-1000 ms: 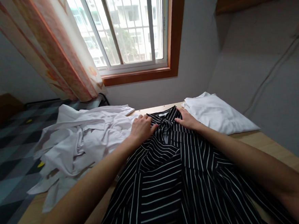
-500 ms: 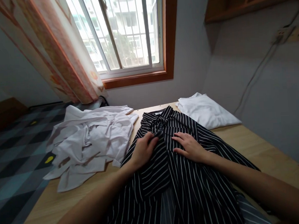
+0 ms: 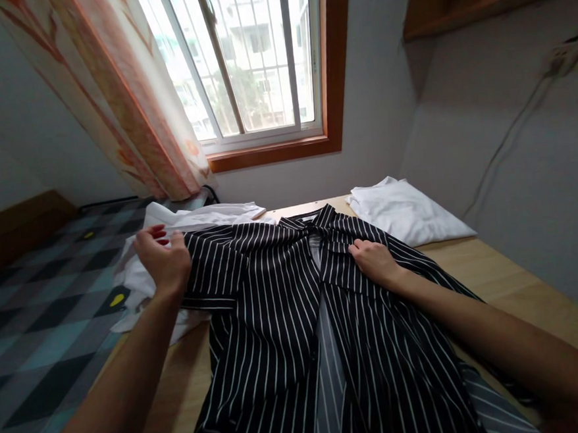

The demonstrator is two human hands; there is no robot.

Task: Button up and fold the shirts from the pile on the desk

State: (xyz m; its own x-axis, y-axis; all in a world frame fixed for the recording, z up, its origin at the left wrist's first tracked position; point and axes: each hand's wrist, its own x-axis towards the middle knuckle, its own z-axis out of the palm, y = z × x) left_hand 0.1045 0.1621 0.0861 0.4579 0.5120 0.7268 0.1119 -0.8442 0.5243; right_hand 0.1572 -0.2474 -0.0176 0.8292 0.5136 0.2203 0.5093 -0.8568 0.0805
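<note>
A black shirt with white stripes [image 3: 279, 290] lies spread over the wooden table, its collar toward the window and its front parted in the middle. At the left, my left hand [image 3: 163, 258] is raised beside the end of the outstretched striped sleeve. Its fingers are half curled with a gap to the thumb, and I see no cloth between them. Over the right chest of the shirt, my right hand [image 3: 375, 261] has its fingers bent closed on the striped fabric. The lower hem runs out of view.
Behind my left hand, a crumpled white garment [image 3: 135, 280] is partly covered by the sleeve. A folded white garment [image 3: 407, 211] rests at the table's back right. A checked bedspread [image 3: 39, 326] lies left of the wooden table [image 3: 535, 278]. A window and curtain [image 3: 128, 109] are ahead.
My left hand has swung left and up from the shirt's middle, and the left front and sleeve now lie spread out to the left. My right hand's flat fingers have closed on the fabric.
</note>
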